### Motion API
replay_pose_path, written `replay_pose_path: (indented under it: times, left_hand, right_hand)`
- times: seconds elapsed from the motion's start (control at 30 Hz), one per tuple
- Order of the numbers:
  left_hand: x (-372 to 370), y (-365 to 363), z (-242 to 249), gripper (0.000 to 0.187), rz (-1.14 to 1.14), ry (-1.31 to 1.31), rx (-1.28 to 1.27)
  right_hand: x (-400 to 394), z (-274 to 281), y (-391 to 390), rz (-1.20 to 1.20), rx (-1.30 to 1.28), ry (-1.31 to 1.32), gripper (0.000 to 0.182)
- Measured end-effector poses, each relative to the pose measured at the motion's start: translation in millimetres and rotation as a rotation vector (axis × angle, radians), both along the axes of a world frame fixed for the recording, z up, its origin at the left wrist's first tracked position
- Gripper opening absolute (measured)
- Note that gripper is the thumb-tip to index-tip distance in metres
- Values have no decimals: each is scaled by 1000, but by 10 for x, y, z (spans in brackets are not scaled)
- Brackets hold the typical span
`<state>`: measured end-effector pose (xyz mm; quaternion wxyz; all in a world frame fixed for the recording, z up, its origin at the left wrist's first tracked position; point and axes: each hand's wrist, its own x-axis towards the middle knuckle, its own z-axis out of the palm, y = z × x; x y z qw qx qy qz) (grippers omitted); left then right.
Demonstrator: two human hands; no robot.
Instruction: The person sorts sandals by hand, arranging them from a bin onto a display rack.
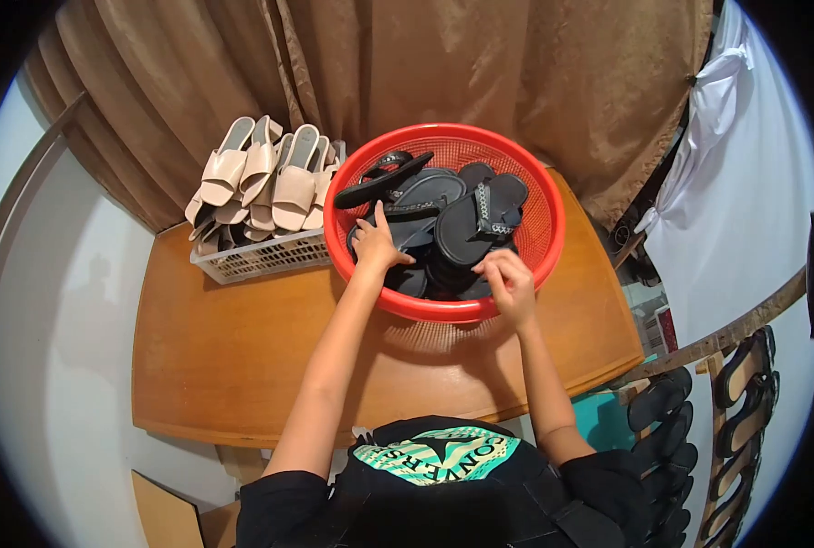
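Observation:
A red plastic basket [553, 247] on the table is heaped with black sandals [462, 228], some with braided or chain-like trim on their straps. My left hand [377, 245] reaches over the near left rim, its thumb and fingers spread apart on the black sandals. One sandal [379, 185] leans tilted above the others at the basket's left side. My right hand [509, 281] is at the near right rim, fingers curled closed beside the sandals. What lies within those curled fingers, if anything, is hidden.
A white crate [265, 262] piled with beige heeled slides [294, 187] stands left of the basket on the wooden table [233, 356]. Brown curtains [452, 64] hang behind. Racks of black footwear [745, 402] stand at the lower right, near a white cloth [726, 201].

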<state>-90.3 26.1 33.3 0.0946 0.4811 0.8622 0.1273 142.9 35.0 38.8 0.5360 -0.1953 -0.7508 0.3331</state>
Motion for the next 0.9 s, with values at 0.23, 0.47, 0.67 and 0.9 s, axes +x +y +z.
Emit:
replay_pose_path:
  times: [0.23,0.47,0.67,0.9]
  left_hand:
    - [105,-69,81,111,0,191,204]
    - [39,-61,26,93,-39,-57,158]
    - [40,-46,43,52,-9,-68,151]
    - [149,-55,68,39,10,-37,237]
  right_hand:
    - [-72,-35,-73,-275,174,-329,12]
    - [-40,-26,-87,-215,112,-332,13]
    - [72,96,198,285,-263,-238,15]
    - [-206,309,1208,140,62,-174,15]
